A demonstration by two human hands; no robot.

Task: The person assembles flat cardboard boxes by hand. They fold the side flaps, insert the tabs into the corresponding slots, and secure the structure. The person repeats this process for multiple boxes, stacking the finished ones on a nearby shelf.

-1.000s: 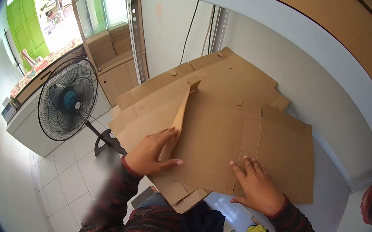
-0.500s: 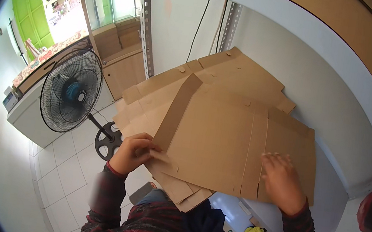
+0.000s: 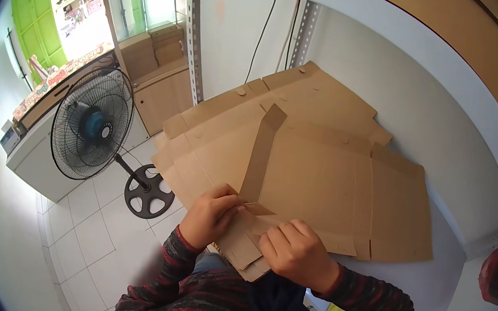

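The cardboard sheet (image 3: pixel 321 177) lies just beyond the left grip (image 3: pixel 208 218) and the right grip (image 3: pixel 299 253), on top of more cardboard (image 3: pixel 198 161). The left one is closed on its near left corner, beside the raised flap (image 3: pixel 262 154). The right one curls at the near edge; whether it pinches, I cannot tell.
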